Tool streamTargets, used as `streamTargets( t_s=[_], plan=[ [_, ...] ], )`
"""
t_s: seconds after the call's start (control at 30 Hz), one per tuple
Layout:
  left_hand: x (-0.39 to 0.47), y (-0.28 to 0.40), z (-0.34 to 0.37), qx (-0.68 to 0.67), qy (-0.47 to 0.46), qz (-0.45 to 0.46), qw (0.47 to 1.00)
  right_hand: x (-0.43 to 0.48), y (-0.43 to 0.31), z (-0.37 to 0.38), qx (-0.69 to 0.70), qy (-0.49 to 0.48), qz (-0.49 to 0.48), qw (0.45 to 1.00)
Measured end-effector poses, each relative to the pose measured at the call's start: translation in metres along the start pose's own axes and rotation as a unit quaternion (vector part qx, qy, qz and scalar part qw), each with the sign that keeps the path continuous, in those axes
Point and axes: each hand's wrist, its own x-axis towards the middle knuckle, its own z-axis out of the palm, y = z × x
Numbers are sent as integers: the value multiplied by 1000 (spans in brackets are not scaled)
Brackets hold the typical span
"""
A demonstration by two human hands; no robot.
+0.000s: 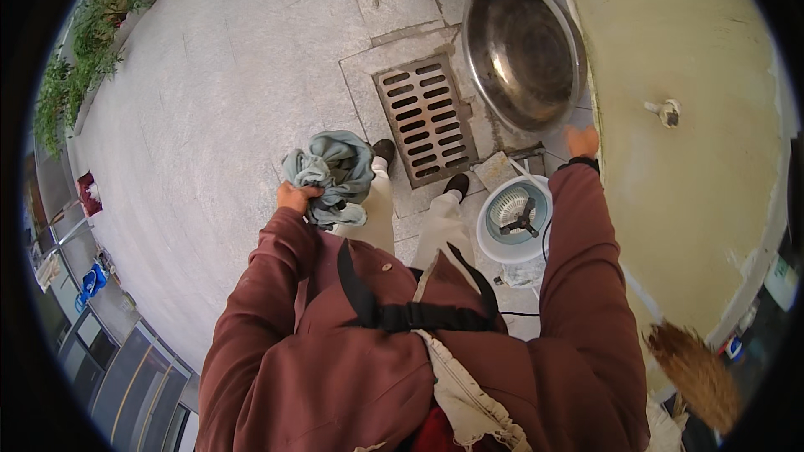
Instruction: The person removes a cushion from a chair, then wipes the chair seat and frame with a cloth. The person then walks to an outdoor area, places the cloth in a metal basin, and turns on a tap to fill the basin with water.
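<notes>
A bunched grey-green cloth (339,166) hangs from my left hand (298,196), whose fingers are closed around it, in front of my left leg. My right hand (583,141) is out by the wall, just beyond the near end of a large round metal basin (521,56). Its fingers are curled, and whether they hold anything is hidden. The basin is tilted up along the wall. Below my right hand, beside my forearm, stands a small white tub (482,226) with a slotted white basket (505,204) and a black three-armed part (522,220) inside.
A slotted metal drain grate (429,116) is set in the paving (220,94) ahead of my feet. The yellowish wall (678,44) at right carries a stubby pipe fitting (669,112). A brown bristly broom head (694,376) is at lower right. A dark cord (520,314) runs near the tub.
</notes>
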Motion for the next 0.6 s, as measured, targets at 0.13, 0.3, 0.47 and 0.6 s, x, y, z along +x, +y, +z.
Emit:
streamTargets(
  t_s=[0.13,0.3,0.47,0.6],
  plan=[
    [30,-21,12,-25,46,-16,999,47,-34,11,-31,3,-9,999],
    [42,-51,38,-31,80,-37,996,89,-40,46,-64,-14,-37,997],
    [47,-55,69,-84,63,-50,993,110,-17,68,10,2,-24,1000],
    [59,-56,90,-115,49,-81,989,105,-10,71,53,42,-43,997]
  ],
)
